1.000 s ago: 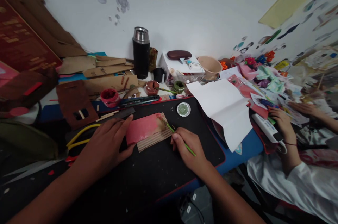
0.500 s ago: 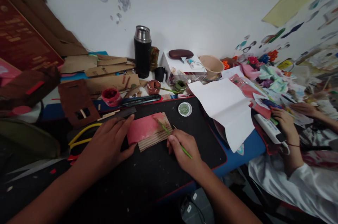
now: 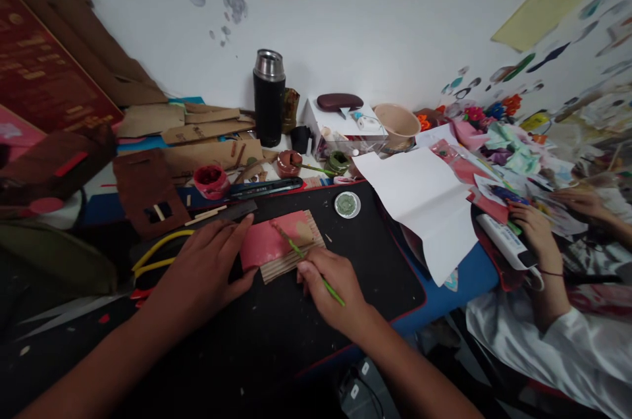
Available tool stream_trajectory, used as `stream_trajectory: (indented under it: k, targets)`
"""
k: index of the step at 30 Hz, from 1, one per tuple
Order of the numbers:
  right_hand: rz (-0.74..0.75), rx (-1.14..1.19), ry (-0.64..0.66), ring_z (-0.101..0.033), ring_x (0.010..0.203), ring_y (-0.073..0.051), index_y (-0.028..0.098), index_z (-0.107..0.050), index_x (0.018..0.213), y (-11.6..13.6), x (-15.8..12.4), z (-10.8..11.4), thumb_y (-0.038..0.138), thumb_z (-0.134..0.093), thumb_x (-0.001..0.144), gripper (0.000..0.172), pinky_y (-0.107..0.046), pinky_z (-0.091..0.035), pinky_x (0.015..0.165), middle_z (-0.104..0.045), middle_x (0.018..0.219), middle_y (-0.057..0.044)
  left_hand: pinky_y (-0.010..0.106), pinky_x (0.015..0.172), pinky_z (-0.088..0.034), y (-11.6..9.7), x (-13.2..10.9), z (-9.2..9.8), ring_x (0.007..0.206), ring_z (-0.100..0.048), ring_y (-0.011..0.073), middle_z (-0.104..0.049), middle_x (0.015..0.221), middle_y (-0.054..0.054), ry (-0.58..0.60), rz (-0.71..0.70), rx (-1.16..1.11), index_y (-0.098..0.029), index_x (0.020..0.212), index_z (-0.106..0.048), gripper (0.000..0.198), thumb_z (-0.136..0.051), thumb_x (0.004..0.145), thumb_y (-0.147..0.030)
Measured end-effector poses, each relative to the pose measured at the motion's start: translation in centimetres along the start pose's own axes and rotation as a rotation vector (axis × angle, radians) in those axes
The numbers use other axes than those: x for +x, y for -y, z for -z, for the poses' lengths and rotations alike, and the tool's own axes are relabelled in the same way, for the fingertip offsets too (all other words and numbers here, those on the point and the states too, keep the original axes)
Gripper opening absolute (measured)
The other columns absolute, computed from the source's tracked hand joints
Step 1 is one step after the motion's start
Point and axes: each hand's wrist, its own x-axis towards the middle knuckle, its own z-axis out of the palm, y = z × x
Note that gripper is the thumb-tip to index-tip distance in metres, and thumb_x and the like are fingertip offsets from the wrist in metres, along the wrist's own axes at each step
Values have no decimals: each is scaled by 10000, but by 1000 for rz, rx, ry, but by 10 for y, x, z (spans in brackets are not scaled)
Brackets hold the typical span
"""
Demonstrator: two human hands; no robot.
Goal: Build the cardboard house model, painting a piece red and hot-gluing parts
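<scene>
On the black mat [image 3: 375, 261] lies a piece of corrugated cardboard [image 3: 279, 269], its smooth face mostly coated pink, with a bare tan patch at the right and exposed ridges along the near and right sides. My left hand [image 3: 212, 261] rests at its left edge, fingers spread, thumb and forefinger touching it. My right hand [image 3: 333, 284] is closed around a green paintbrush [image 3: 332, 292], whose reddish tip meets the pink surface near the top edge. A round lid with grey-green paint [image 3: 347, 205] sits to the upper right of the cardboard.
Behind the mat stand a red paint jar [image 3: 211, 181], a brown paint jar [image 3: 289, 163], a green paint jar [image 3: 338, 162] and a black thermos [image 3: 269, 99]. Yellow-handled scissors [image 3: 158, 254] lie at left. White paper [image 3: 419, 201] overlaps the mat's right side. Another person's hand [image 3: 536, 228] works farther right.
The brush tip has moved left across the pink face, and my right hand has shifted left with it. My left hand stays at the cardboard's edge.
</scene>
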Motion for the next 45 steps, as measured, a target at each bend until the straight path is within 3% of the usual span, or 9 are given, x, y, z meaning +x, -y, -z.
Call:
stream_trajectory:
  k: [4,10,17,23,26,30,33,40,45]
  targets:
    - [43,13,53,-630,657,-160,226,-613,810,3,3,-3,354,-453,1124,376,-277,-486,679,-627,688,1,596,1088,-481,1,0,0,1282,-626,429,-706,1323,238,-4,-10,11,-102,1649,-315,799,-620,966,-382]
    - [-50,4,-42,-646,662,-165,222,-633,787,-3,1,5,399,-425,1139,445,-282,-496,689,-622,649,1,596,1084,-488,0,1,0,1278,-635,424,-716,1323,223,-2,9,-6,-130,1638,-349,762,-601,959,-369]
    - [37,12,47,-637,655,-164,229,-625,807,1,-3,-4,379,-431,1131,406,-281,-505,683,-642,688,-6,597,1090,-483,0,-1,-1,1306,-621,431,-713,1342,223,-1,13,-7,-130,1648,-330,777,-595,970,-401]
    - [-120,-13,-132,-620,587,-151,222,-630,773,-12,-15,24,404,-446,1134,444,-265,-471,636,-611,615,12,599,1090,-483,2,0,-1,1290,-626,434,-711,1336,227,0,-5,30,-126,1653,-308,789,-594,970,-400]
    - [-159,27,-177,-608,558,-144,221,-623,761,-12,-17,19,409,-441,1137,457,-265,-468,629,-607,595,17,599,1096,-481,2,0,-1,1304,-619,436,-702,1353,229,6,-3,35,-129,1656,-299,796,-599,969,-396]
    - [-33,47,-38,-616,613,-155,221,-623,779,-1,-14,-1,353,-461,1121,401,-273,-458,632,-619,651,3,583,1099,-483,2,-1,-2,1321,-609,435,-690,1373,242,1,-6,24,-108,1652,-309,801,-622,966,-379]
    - [38,28,30,-614,642,-161,222,-622,802,2,-12,-2,336,-473,1112,363,-276,-446,625,-631,691,-8,581,1092,-484,2,-1,-1,1313,-613,440,-690,1370,254,-6,-19,19,-81,1636,-342,789,-628,965,-381]
    - [-157,9,-163,-596,568,-133,218,-624,763,-14,-21,27,383,-457,1133,439,-253,-443,626,-598,603,21,581,1081,-489,1,1,-1,1293,-620,439,-694,1358,250,-16,-32,41,-72,1627,-352,772,-608,972,-389]
    - [-126,12,-116,-604,592,-139,217,-608,752,-10,-27,11,392,-434,1137,457,-254,-436,630,-601,624,9,580,1087,-489,3,-1,-2,1307,-612,441,-690,1359,257,-13,-35,47,-62,1634,-330,786,-611,975,-388]
